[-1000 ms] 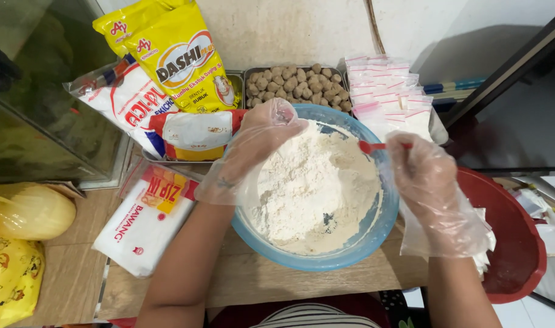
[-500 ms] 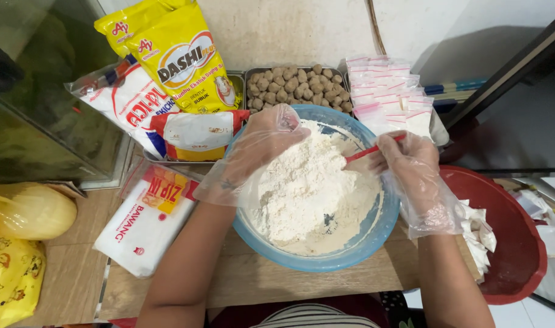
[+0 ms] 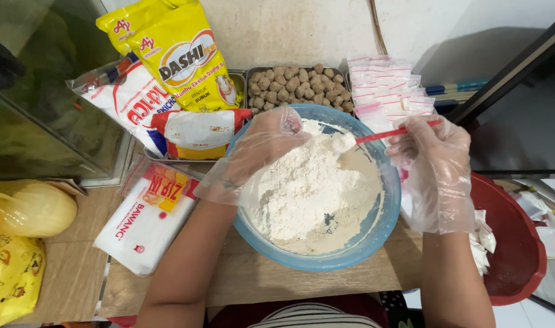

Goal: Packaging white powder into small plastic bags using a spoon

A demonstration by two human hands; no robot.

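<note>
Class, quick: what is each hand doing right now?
Left hand: open, gloved, resting on the white flour in the round blue plastic bowl.
Right hand: closed on the thin red plastic spoon.

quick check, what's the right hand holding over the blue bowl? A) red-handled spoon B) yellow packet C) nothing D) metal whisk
A: the gloved right hand grips a thin red-handled spoon whose tip carries a lump of white flour above the blue bowl, while the gloved left hand rests at the bowl's far rim.
</note>
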